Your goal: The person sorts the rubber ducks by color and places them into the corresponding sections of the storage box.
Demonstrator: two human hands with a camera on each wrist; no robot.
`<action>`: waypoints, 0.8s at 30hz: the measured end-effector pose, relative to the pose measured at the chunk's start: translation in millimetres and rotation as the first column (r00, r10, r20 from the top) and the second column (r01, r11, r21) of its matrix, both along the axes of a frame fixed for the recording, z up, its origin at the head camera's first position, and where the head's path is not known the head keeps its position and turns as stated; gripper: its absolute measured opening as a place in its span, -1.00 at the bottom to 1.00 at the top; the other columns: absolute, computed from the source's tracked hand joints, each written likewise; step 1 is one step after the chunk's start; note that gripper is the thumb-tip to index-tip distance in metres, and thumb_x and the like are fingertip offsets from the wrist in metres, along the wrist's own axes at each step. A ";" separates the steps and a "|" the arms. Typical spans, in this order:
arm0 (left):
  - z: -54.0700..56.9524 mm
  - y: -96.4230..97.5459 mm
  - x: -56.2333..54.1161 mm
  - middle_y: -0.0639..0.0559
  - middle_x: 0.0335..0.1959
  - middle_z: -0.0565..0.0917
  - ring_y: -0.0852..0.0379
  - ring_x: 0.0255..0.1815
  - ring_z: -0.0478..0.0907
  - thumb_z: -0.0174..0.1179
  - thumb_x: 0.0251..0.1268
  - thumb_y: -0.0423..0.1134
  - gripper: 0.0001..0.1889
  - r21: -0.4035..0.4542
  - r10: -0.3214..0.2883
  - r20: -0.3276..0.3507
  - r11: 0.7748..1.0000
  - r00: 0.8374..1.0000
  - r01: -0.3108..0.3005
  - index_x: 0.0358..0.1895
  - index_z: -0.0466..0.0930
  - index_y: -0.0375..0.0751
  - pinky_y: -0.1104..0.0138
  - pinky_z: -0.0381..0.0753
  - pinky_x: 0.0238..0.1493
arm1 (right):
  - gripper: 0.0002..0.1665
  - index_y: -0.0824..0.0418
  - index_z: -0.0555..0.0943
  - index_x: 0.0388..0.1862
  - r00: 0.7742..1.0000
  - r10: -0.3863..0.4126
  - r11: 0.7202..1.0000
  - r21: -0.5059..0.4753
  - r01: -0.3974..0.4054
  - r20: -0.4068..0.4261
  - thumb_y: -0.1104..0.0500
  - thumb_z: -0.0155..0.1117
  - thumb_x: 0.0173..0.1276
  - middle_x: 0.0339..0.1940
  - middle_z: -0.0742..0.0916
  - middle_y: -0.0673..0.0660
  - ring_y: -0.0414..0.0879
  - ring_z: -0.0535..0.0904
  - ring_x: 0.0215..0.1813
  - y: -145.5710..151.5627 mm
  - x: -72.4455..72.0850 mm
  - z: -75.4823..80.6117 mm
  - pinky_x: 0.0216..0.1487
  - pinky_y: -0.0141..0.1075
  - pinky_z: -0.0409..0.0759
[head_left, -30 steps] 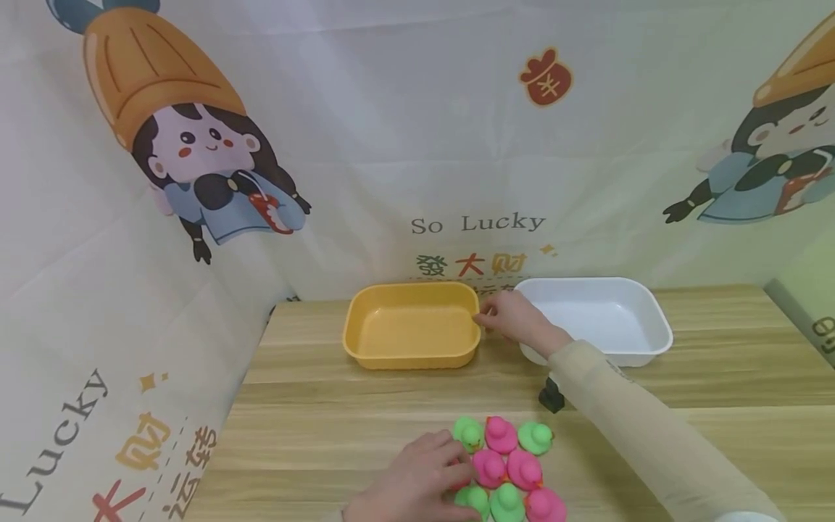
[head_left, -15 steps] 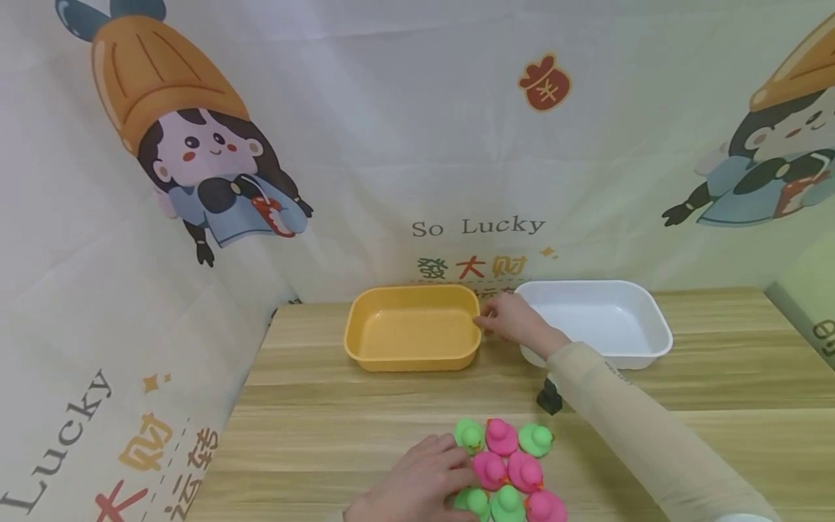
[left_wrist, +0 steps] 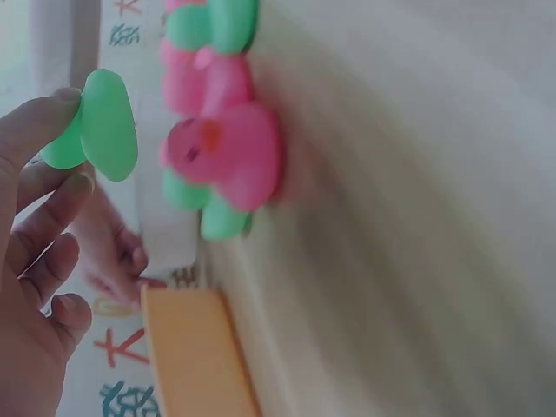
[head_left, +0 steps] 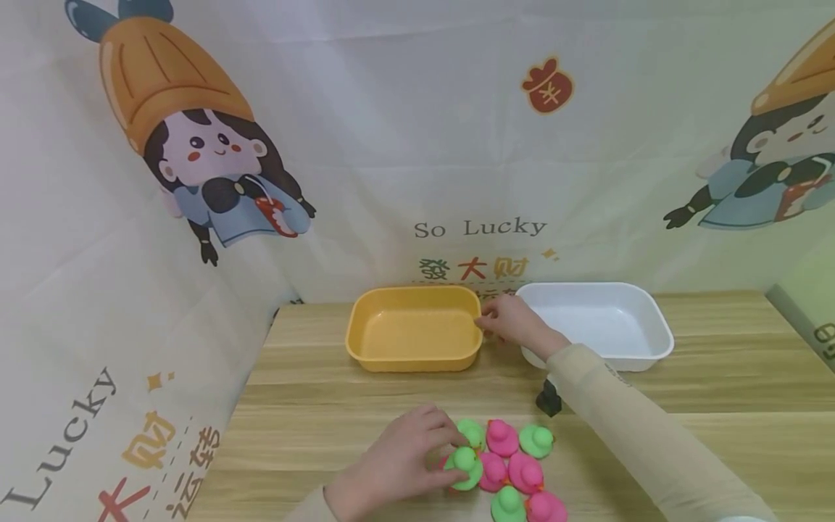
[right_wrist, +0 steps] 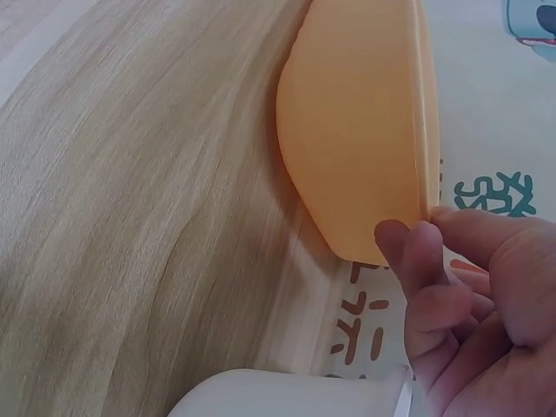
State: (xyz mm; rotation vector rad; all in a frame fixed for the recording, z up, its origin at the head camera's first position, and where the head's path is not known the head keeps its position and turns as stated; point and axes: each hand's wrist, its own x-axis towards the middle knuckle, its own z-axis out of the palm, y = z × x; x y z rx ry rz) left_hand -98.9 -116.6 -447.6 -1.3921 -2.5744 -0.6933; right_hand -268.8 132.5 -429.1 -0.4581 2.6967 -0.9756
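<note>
My left hand (head_left: 407,457) pinches a green rubber duck (left_wrist: 109,126) between thumb and fingers. In the left wrist view this duck is up off the table, beside a pink rubber duck (left_wrist: 248,156). Below it in the head view lies the cluster of pink and green ducks, with one green duck (head_left: 507,504) at the front and a pink duck (head_left: 501,438) at the back. My right hand (head_left: 518,322) pinches the right rim of the yellow basin (head_left: 414,330); the right wrist view shows thumb and fingertips on that rim.
A white basin (head_left: 600,319) stands right of the yellow one, partly behind my right forearm. A small black object (head_left: 549,399) shows under the right sleeve. The wooden table (head_left: 313,413) backs onto a printed cloth (head_left: 365,145).
My left hand has taken hold of a green duck from the left of the front row and raised it up and away from the front. The right hand stays on the yellow rim.
</note>
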 end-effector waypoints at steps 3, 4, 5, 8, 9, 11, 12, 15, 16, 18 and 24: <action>9.0 -6.2 -8.9 0.23 -0.15 0.70 0.26 -0.05 0.54 0.50 0.26 0.02 -0.68 0.028 0.025 0.032 0.999 0.999 -0.026 -0.02 0.76 -0.02 0.37 0.58 0.07 | -0.47 0.48 0.53 0.31 1.000 -0.008 1.000 -0.007 0.008 0.004 0.14 0.27 0.54 -0.38 0.79 0.22 0.17 0.72 -0.47 0.3 0.7 -0.4 -0.54 -0.38 0.39; 11.9 -8.6 -12.3 0.23 -0.14 0.71 0.25 -0.04 0.54 0.50 0.26 0.00 -0.68 0.041 0.031 0.041 0.999 0.999 -0.033 -0.01 0.75 -0.03 0.36 0.58 0.07 | -0.40 0.51 0.46 0.38 1.000 -0.007 1.000 -0.008 0.007 0.002 0.15 0.27 0.53 -0.37 0.80 0.23 0.18 0.72 -0.46 0.5 0.6 -0.7 -0.55 -0.39 0.38; 14.4 -11.3 -15.9 0.23 -0.13 0.71 0.25 -0.04 0.53 0.50 0.27 -0.02 -0.68 0.054 0.036 0.050 0.998 0.998 -0.039 0.00 0.75 -0.04 0.35 0.58 0.07 | -0.36 0.52 0.41 0.42 1.000 -0.007 1.000 -0.007 0.007 -0.001 0.15 0.27 0.53 -0.36 0.80 0.23 0.17 0.73 -0.46 0.7 0.7 -0.9 -0.54 -0.39 0.38; 20.6 -19.2 -27.9 0.20 -0.12 0.71 0.23 -0.04 0.50 0.52 0.24 -0.09 -0.68 0.103 0.044 0.044 0.994 0.998 -0.048 0.01 0.74 -0.08 0.36 0.56 0.01 | -0.30 0.54 0.34 0.47 1.000 -0.012 1.000 -0.009 0.012 -0.004 0.16 0.27 0.53 -0.37 0.79 0.23 0.11 0.72 -0.48 0.7 0.5 -1.0 -0.54 -0.40 0.38; 22.4 -22.0 -31.9 0.19 -0.12 0.71 0.23 -0.06 0.50 0.53 0.22 -0.11 -0.67 0.117 0.050 0.031 0.992 0.998 -0.053 0.00 0.75 -0.09 0.34 0.56 0.00 | -0.31 0.53 0.35 0.46 1.000 -0.016 1.000 -0.012 0.016 -0.002 0.16 0.27 0.53 -0.38 0.79 0.22 0.09 0.71 -0.49 0.5 0.6 -0.9 -0.54 -0.39 0.39; 25.9 -27.5 -39.8 0.18 -0.13 0.71 0.22 -0.08 0.49 0.55 0.18 -0.14 -0.67 0.130 0.069 0.010 0.989 0.998 -0.070 -0.01 0.75 -0.10 0.35 0.55 -0.05 | -0.32 0.53 0.36 0.46 1.000 -0.018 1.000 -0.013 0.018 -0.002 0.16 0.27 0.53 -0.40 0.78 0.21 0.07 0.71 -0.50 -0.1 0.5 -1.0 -0.54 -0.39 0.40; 27.8 -30.2 -43.7 0.17 -0.15 0.71 0.22 -0.09 0.49 0.56 0.17 -0.15 -0.67 0.133 0.081 0.002 0.988 0.997 -0.081 -0.02 0.76 -0.11 0.34 0.55 -0.06 | -0.33 0.53 0.37 0.46 1.000 -0.019 1.000 -0.016 0.019 -0.001 0.17 0.27 0.53 -0.42 0.77 0.19 0.07 0.71 -0.50 -0.4 0.6 -1.0 -0.54 -0.39 0.40; 33.2 -38.0 -55.6 0.15 -0.15 0.70 0.19 -0.10 0.49 0.56 0.16 -0.17 -0.67 0.125 0.122 0.001 0.985 0.993 -0.121 -0.02 0.76 -0.13 0.31 0.55 -0.08 | -0.34 0.52 0.38 0.46 1.000 -0.022 1.000 -0.022 0.022 0.000 0.18 0.27 0.53 -0.46 0.75 0.14 0.09 0.72 -0.50 -1.6 0.6 -1.7 -0.54 -0.39 0.41; 34.6 -40.5 -59.9 0.14 -0.15 0.70 0.17 -0.10 0.50 0.56 0.17 -0.18 -0.67 0.120 0.137 0.014 0.983 0.990 -0.138 -0.01 0.76 -0.13 0.30 0.55 -0.08 | -0.34 0.52 0.38 0.46 1.000 -0.022 1.000 -0.022 0.022 -0.002 0.18 0.27 0.53 -0.47 0.75 0.13 0.09 0.72 -0.50 -1.9 0.3 -2.2 -0.55 -0.40 0.41; 37.0 -45.3 -68.4 0.12 -0.15 0.70 0.10 -0.08 0.52 0.55 0.20 -0.21 -0.67 0.118 0.167 0.050 0.978 0.985 -0.172 0.01 0.76 -0.16 0.26 0.57 -0.05 | -0.35 0.50 0.39 0.46 1.000 -0.027 0.999 -0.025 0.027 -0.001 0.18 0.27 0.53 -0.48 0.75 0.12 0.08 0.71 -0.51 -2.5 0.2 -3.1 -0.55 -0.40 0.41; 34.9 -59.0 -94.0 -0.01 -0.08 0.69 -0.13 -0.02 0.58 0.48 0.27 -0.29 -0.65 0.130 0.262 0.137 0.951 0.955 -0.280 0.11 0.73 -0.22 -0.01 0.65 -0.01 | -0.49 0.43 0.50 0.35 0.999 -0.034 0.998 -0.049 0.035 0.020 0.19 0.25 0.53 -0.48 0.73 0.13 -0.05 0.63 -0.57 -3.9 0.1 -5.7 -0.54 -0.38 0.42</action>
